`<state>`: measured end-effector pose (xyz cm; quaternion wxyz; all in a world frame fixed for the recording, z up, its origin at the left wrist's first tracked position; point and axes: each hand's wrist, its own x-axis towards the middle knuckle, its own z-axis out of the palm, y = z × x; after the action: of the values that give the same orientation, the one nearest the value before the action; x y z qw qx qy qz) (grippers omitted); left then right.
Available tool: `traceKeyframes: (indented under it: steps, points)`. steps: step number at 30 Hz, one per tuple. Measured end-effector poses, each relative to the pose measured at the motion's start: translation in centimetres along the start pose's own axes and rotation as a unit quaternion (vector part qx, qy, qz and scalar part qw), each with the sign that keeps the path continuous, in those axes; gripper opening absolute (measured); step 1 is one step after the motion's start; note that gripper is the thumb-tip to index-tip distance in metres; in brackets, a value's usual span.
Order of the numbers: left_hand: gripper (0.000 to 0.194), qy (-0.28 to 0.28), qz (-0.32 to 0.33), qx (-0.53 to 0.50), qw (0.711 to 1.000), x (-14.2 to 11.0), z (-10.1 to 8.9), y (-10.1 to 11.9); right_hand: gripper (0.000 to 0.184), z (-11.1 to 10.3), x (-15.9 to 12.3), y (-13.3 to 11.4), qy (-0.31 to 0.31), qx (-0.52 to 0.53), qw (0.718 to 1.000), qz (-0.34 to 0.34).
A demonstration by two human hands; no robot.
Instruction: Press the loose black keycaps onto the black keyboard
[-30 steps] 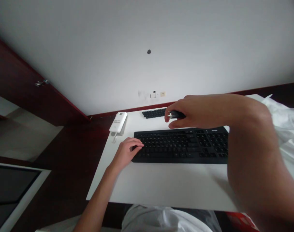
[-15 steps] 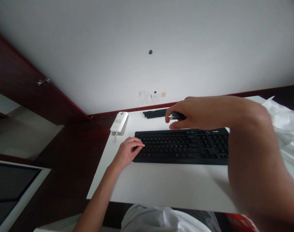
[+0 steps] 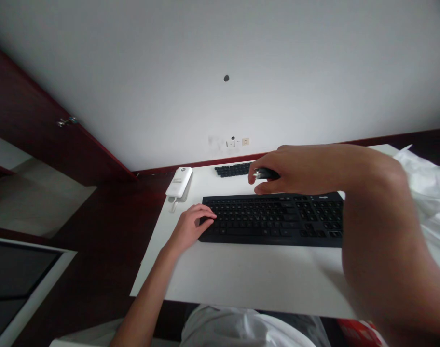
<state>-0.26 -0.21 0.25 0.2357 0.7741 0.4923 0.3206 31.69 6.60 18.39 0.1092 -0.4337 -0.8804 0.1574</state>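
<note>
A black full-size keyboard (image 3: 256, 231) lies on the white table, partly hidden at its right end by my right forearm. At its left end rests my left hand (image 3: 193, 224), thumb and fingers drawn together over the keys at the edge. Above the back edge of the keyboard, my right hand (image 3: 278, 171) is bent at the wrist and closed around a small black-handled tool (image 3: 267, 173) with a shiny metal end pointing left. Beyond that hand, rows of loose black keycaps (image 3: 231, 170) lie at the back of the table; the hand covers their right part.
A white power bank (image 3: 179, 182) with a short white cable lies at the table's (image 3: 241, 274) back left. Crumpled white plastic (image 3: 433, 188) covers the right side. A wall with sockets (image 3: 245, 141) stands behind, and a dark red door (image 3: 42, 111) is on the left.
Both hands keep their places and their hold. The whole view shifts very slightly; nothing on the table has visibly moved.
</note>
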Motion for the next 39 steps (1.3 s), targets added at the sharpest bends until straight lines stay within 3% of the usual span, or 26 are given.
traceKeyframes:
  steps: [2,4,8,12,15,20,25,32,37,39]
  points:
    - [0.013,0.012,-0.002,0.000,1.000,0.0,-0.1,0.1,0.024,-0.5,0.0,-0.8,-0.064,-0.019,0.998,-0.003]
    - [0.015,0.033,-0.007,0.010,0.999,0.3,-0.3,0.1,0.022,-0.8,0.0,-1.5,-0.076,-0.030,0.997,-0.007]
    - [0.019,0.068,-0.010,0.021,0.997,2.0,-0.7,0.0,0.022,-1.0,0.4,-2.6,-0.027,-0.001,0.999,-0.042]
    - [0.027,0.104,-0.023,-0.021,0.994,5.7,-0.4,-1.6,0.029,-0.5,1.4,-3.2,0.043,0.098,0.993,-0.045]
    - [0.036,0.082,-0.053,-0.062,0.993,8.6,0.2,-3.2,0.038,0.4,2.6,-3.1,0.092,0.197,0.975,-0.035]
    - [0.046,0.076,-0.053,-0.113,0.989,10.9,1.4,-4.5,0.048,2.5,5.4,-2.1,0.104,0.359,0.924,-0.077]
    - [0.047,0.101,-0.071,-0.161,0.979,10.3,1.7,-4.5,0.051,4.4,7.4,-1.7,0.116,0.533,0.837,-0.054]
    - [0.049,0.105,-0.078,-0.168,0.977,9.8,1.5,-5.0,0.059,6.6,8.3,-2.6,0.132,0.611,0.780,-0.028]
    - [0.048,0.093,-0.065,-0.168,0.979,10.1,1.7,-5.3,0.056,11.0,9.3,-4.8,0.131,0.681,0.720,-0.021]
    - [0.046,0.094,-0.070,-0.175,0.977,10.2,1.8,-5.4,0.055,13.4,9.4,-5.8,0.124,0.694,0.709,-0.012]
